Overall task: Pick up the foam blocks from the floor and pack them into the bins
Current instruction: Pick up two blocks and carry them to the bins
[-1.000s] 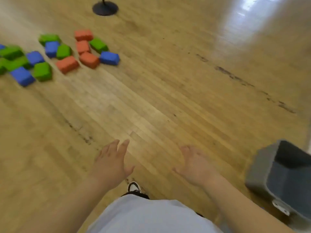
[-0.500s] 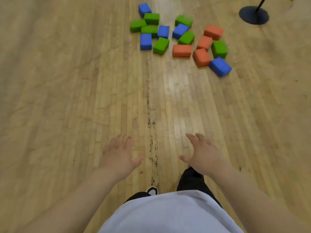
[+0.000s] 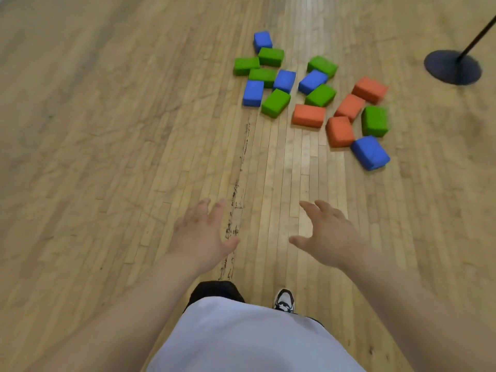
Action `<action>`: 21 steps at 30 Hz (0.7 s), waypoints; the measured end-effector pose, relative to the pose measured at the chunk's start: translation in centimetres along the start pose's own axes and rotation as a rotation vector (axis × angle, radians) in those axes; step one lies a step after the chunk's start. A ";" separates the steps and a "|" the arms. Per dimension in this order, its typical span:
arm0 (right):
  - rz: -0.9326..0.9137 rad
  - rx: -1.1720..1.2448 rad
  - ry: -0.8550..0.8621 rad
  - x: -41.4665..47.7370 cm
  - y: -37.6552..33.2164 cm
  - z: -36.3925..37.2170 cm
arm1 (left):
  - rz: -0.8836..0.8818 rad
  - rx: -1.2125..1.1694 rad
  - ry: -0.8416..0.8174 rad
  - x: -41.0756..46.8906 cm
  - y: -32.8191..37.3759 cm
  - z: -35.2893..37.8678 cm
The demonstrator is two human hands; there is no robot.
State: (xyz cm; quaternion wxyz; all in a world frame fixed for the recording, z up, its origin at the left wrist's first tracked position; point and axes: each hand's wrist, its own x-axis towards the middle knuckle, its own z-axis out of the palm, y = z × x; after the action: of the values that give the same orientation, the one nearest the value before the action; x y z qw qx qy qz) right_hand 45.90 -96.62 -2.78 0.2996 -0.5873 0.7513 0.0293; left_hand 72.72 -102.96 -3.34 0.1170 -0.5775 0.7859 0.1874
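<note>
Ahead, perhaps sixteen green, blue, orange foam blocks (image 3: 308,115); left hand (image 3: 200,237), right hand (image 3: 332,237) spread.

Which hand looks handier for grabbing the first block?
Right, probably. The right hand is open and lies on the side of the nearest blue block; the left hand, also open, is farther from it.

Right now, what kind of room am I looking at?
Probably a gym or play hall, though that is a guess. The wooden strip floor is wide and scuffed, green, blue and orange foam blocks lie scattered on it, and a pole on a round black stand base stands nearby.
</note>
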 end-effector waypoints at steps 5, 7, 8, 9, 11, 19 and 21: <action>-0.039 0.045 0.003 5.0 1.8 -3.5 | -0.052 0.030 -0.011 4.7 1.3 -1.9; -0.052 0.042 -0.006 7.5 2.0 -4.5 | -0.075 0.033 -0.009 7.2 1.2 -2.5; -0.055 0.043 -0.011 8.8 2.0 -5.1 | -0.085 0.025 -0.007 8.6 1.1 -2.8; -0.056 0.046 -0.014 10.3 1.9 -5.6 | -0.091 0.018 -0.008 10.0 0.8 -3.0; -0.048 0.049 -0.020 13.6 1.4 -6.7 | -0.088 0.019 -0.023 13.2 0.3 -3.7; -0.011 0.039 -0.048 29.1 -3.8 -12.9 | -0.068 0.025 -0.068 28.4 -4.7 -10.3; -0.019 0.047 -0.038 32.6 -5.7 -14.9 | -0.057 0.026 -0.068 31.9 -5.5 -12.8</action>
State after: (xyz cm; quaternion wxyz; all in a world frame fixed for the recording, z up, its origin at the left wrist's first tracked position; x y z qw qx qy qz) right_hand 40.55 -132.43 -4.64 0.3277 -0.5865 0.7404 0.0198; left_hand 68.65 -137.52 -5.41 0.1565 -0.5914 0.7671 0.1934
